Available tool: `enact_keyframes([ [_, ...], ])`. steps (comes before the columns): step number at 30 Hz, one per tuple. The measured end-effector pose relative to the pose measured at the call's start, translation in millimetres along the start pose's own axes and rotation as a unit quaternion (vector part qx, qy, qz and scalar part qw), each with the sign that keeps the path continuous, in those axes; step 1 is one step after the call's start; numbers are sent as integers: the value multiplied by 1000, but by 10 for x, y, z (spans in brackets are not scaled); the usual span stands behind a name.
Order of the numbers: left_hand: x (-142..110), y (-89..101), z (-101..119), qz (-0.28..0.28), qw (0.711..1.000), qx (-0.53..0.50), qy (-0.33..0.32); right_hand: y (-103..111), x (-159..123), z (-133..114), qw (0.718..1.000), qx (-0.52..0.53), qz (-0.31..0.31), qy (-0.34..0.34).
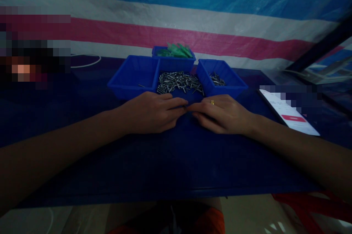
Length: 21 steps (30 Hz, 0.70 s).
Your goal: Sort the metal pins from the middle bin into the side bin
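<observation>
Below the near edge of the dark blue, flat surface (170,168), by its right corner, is a piece of red plastic furniture (308,204). Farther in, about midway between the left and right edges, two bare hands meet. The left hand (154,113) and the right hand (220,115) touch at the fingertips, with their fingers bent. A tiny dark bit shows there, but I cannot tell if they are pinching it. The right hand wears a gold ring (212,102).

Toward the right edge lies a flat, lit screen (294,117) with a red bar.

Just past the hands, a pile of thin, silver metal pins (178,81) lies on the surface. A blue plastic box on the left (121,90) has one pin in it. A blue plastic box on the right (228,89) has a small heap. Near the far edge, a third blue box (178,65) holds shiny green packets (178,50). Behind hangs a striped plastic sheet (176,18), blue, white and pink.
</observation>
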<state>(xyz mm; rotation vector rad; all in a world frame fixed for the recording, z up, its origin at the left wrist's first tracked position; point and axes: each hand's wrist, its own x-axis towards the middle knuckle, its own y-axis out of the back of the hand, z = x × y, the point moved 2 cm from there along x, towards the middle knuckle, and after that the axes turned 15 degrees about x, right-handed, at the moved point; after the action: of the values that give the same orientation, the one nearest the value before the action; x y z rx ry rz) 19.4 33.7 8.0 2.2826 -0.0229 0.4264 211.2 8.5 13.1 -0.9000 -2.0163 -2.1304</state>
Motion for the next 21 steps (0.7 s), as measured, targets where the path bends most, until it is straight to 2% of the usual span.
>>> enact_keyframes([
  [13, 7, 2, 1, 4, 1000, 2, -2, -5, -15, 1, 1000, -13, -28, 3],
  [21, 18, 16, 2, -2, 1000, 3, -3, -11, -21, 11, 1000, -3, -9, -3],
])
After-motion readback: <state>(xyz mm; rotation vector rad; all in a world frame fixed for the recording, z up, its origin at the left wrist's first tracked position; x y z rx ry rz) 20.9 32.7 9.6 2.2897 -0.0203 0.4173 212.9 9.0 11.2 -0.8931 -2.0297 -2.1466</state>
